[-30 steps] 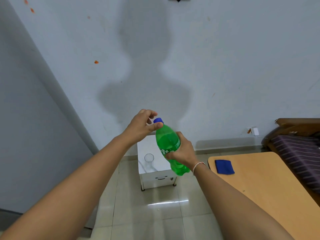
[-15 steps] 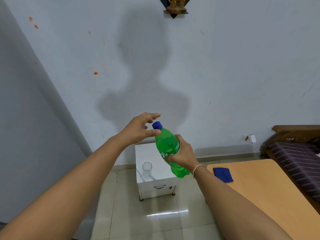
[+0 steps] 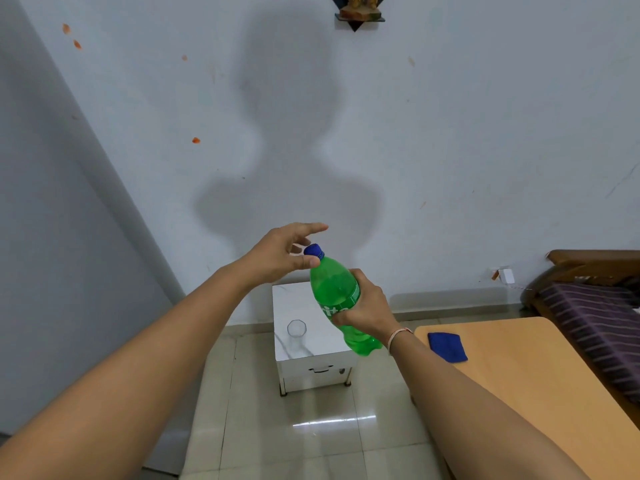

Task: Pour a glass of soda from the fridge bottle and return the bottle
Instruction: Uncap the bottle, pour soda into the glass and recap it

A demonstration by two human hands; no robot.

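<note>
Pale grey walls meet in a corner, with glossy floor tiles below and the person's shadow cast on the wall ahead. Standing against that wall is a small white cabinet (image 3: 313, 341) whose marbled top serves as the surface for the pour. On it stands a clear, faceted drinking glass (image 3: 296, 332), upright and, as far as can be seen, with nothing in it.

Held in the air above and just right of the glass is a green plastic soda bottle (image 3: 337, 299) with a blue screw cap (image 3: 313, 251). It tilts, neck up and to the left, base down to the right. The right hand (image 3: 363, 308) is wrapped firmly round its labelled middle, likely to steady it against twisting. The bottle's green tint makes the liquid level hard to judge.

The left hand (image 3: 280, 252) is at the neck with fingers spread loosely apart; the thumb tip rests against the bottle just under the cap, and the other fingers arch above the cap without closing on it. This looks like a fresh grip being set for unscrewing, so the pour has probably not begun.

To the right, a light wooden table (image 3: 540, 379) carries a folded blue cloth (image 3: 447, 346) near its edge, perhaps for spills. Beyond it is a bed with a striped dark cover (image 3: 595, 317).
</note>
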